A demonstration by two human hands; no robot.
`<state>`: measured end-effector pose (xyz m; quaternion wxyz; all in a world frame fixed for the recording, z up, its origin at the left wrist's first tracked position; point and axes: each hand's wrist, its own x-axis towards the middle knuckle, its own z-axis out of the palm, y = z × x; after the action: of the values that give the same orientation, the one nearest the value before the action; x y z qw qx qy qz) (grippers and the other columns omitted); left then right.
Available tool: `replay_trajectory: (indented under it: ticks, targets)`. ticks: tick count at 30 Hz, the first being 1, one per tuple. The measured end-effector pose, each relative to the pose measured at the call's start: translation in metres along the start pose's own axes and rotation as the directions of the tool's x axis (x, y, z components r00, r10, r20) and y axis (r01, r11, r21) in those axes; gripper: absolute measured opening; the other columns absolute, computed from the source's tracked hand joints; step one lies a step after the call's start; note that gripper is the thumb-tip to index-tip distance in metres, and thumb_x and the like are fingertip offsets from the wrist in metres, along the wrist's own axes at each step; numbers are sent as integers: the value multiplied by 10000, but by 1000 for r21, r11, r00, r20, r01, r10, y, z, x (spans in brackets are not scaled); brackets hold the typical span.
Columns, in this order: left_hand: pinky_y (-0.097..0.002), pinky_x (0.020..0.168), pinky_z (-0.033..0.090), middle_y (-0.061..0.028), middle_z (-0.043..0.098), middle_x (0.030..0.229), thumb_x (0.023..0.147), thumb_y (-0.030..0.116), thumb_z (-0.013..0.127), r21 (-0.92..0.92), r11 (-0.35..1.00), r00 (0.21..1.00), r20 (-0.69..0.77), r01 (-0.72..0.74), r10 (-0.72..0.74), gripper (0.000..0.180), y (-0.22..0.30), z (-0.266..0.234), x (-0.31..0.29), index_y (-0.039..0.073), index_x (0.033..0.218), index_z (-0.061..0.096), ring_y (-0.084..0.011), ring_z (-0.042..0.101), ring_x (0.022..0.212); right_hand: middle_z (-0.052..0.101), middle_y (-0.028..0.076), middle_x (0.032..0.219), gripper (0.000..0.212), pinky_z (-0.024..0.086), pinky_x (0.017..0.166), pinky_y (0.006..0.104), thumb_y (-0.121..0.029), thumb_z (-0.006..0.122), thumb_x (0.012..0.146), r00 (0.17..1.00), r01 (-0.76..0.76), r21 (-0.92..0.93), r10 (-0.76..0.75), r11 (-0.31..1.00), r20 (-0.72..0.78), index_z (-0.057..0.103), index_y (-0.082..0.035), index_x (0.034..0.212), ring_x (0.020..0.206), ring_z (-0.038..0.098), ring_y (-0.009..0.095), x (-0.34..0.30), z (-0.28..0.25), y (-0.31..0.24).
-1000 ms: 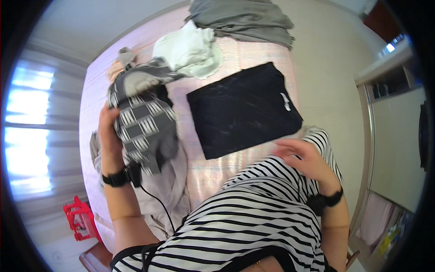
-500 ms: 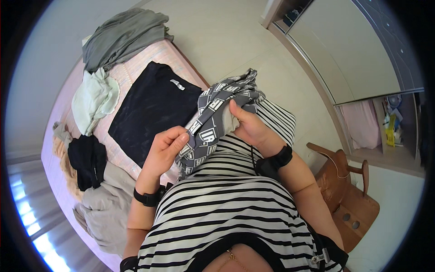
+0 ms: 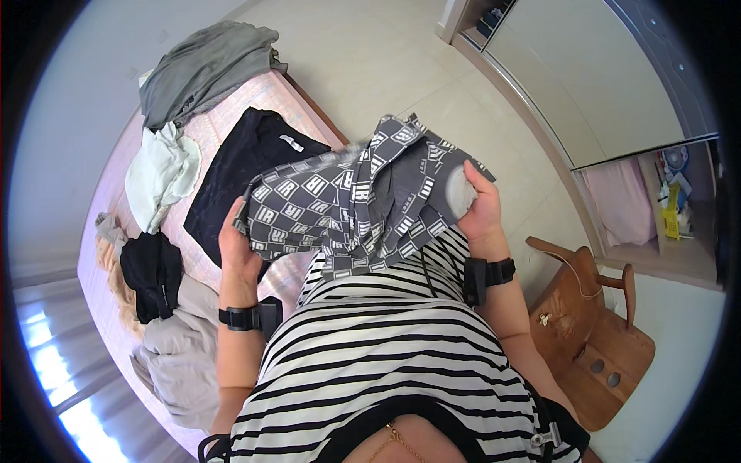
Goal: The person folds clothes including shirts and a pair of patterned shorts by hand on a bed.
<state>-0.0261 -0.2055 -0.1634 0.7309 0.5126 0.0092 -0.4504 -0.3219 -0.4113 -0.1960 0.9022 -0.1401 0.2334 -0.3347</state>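
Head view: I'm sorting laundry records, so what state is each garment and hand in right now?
Patterned grey garment: held up, spread between both hands.
Left hand: shut on its left edge.
Right hand: shut on its right edge.
Black shirt: lying flat on the bed.
Grey garment: crumpled.
Pale green garment: crumpled.
Wooden chair: standing, nothing on it.

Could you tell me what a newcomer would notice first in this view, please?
The grey patterned garment spread at centre, held up by the left hand and right hand. To the left, a bed bears a flat black shirt and heaped clothes. A wooden chair stands lower right.
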Motion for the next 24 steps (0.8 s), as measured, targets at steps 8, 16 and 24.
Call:
replay_trajectory:
  ticks: [8,16,24]
  targets:
    - [-327,827,452,-140,590,1000,774,-17,590,777,-92,621,563,-623,545,266,-32,26,17,12,1035,547,-265,582,924,647,82,1009,227,488,842,331,-163,570,877,966,-115,-211,59,971,-253,602,-6,1038,934,616,190,2,-58,16]
    - [-386,788,483,-160,579,1014,734,203,731,686,-228,713,699,-691,-59,561,-87,97,11,44,1199,461,-342,588,905,617,87,1063,294,484,854,343,-117,631,835,944,-86,-453,-74,887,-323,561,5,1094,973,600,204,-3,-55,21]
    - [-359,662,482,-97,606,789,675,188,771,865,-104,865,471,-492,-174,487,-79,89,28,59,1062,503,-272,616,731,623,82,839,417,482,575,231,-236,751,756,961,33,-797,-238,602,-140,560,36,1008,700,592,121,-1,-42,20]
